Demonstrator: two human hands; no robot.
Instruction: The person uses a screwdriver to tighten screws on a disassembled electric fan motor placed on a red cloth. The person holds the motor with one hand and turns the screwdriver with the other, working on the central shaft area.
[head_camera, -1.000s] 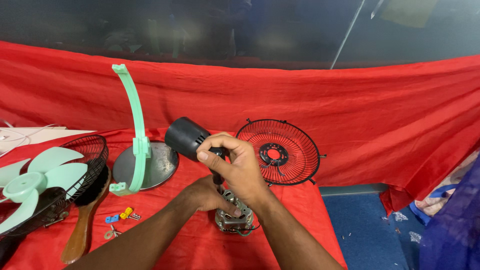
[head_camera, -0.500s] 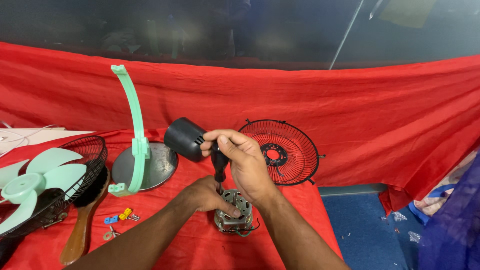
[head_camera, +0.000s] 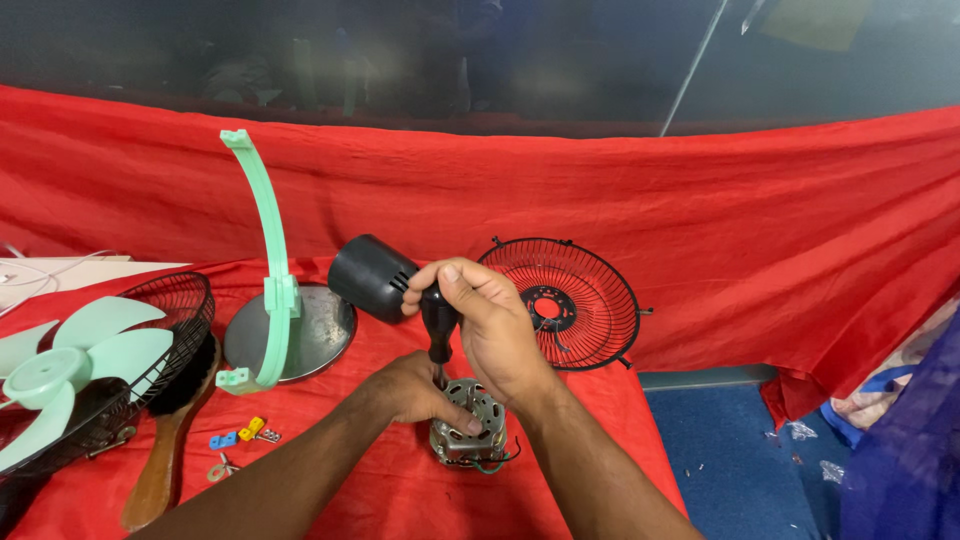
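A metal fan motor (head_camera: 470, 425) stands on the red cloth (head_camera: 560, 440) in front of me. My left hand (head_camera: 415, 388) holds it by its left side. My right hand (head_camera: 490, 325) is closed around the black handle of a screwdriver (head_camera: 438, 318), held upright with its tip down on the motor's top. A black plastic motor cover (head_camera: 370, 277) lies just behind the screwdriver, touching my right fingers.
A black wire fan guard (head_camera: 565, 300) leans against the red backdrop. A mint-green arm (head_camera: 268, 270) rises from a round metal base (head_camera: 310, 335). At left sit a mint fan blade (head_camera: 70, 360) in another guard, a wooden brush (head_camera: 160, 450) and small coloured parts (head_camera: 240, 435).
My right hand has shifted slightly on the screwdriver handle, turning it over the motor. The left hand stays on the motor.
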